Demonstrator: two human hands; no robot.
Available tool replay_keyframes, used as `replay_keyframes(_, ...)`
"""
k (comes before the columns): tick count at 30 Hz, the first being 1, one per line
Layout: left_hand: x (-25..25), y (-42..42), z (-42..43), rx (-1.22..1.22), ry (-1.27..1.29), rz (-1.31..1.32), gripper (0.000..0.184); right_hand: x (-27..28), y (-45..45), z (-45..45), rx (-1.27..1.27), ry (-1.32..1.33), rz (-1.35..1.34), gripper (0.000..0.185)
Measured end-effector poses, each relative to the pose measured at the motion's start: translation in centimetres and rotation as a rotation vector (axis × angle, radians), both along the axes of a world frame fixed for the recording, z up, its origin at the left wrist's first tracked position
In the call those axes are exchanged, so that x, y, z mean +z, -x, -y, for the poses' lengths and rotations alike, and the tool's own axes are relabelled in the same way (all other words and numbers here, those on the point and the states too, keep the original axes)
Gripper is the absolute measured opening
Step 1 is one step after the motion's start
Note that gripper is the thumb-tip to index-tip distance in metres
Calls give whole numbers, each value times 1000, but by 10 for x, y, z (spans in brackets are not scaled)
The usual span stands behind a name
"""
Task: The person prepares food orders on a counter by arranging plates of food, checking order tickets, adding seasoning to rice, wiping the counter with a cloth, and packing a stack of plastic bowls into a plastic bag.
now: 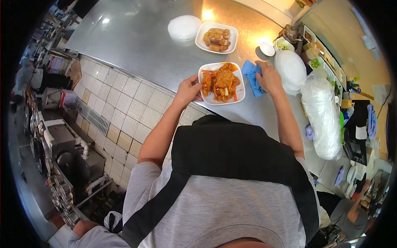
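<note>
A square white dish (242,96) holds glossy orange-brown fried pieces with sauce and carrot strips (223,82). It rests near the front edge of the steel counter. My left hand (189,90) grips the dish's left rim, thumb on top and the other fingers partly hidden beneath. Right of the dish lies a crumpled blue cloth (253,77). My right hand (269,77) has its fingers curled at the cloth's right side; part of the grip is hidden. Behind the dish stands a second white dish (234,46) of browned fried pieces (216,39).
White plastic lids (184,28) are stacked at the counter's back; another lid stack (288,68) stands at right. A small white bowl (267,49), a plastic-wrapped bundle (320,118) and ingredient tubs (315,62) line the right side. Other people (349,217) are around.
</note>
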State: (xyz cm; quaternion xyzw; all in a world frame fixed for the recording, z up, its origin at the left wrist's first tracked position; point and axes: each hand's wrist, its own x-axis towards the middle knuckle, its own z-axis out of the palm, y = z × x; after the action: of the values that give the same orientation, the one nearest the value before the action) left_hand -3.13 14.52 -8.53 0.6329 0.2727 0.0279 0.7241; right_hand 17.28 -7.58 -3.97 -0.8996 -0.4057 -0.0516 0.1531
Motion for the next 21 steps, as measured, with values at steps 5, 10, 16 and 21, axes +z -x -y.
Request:
replay_keyframes(5, 4, 2, 1, 17, 33, 1, 46, -51, 24, 21, 206, -53, 98, 29)
replay_keyframes(10, 4, 1, 2, 21, 61, 6, 48, -15, 33, 33, 82, 161, -101, 23)
replay_keyframes(16, -14, -3, 8, 342, -58, 181, 49, -35, 15, 20, 212, -83, 92, 13)
replay_keyframes(21, -6, 27, 26, 223, 130, 42, 47, -24, -3, 20, -47, -221, -15, 12)
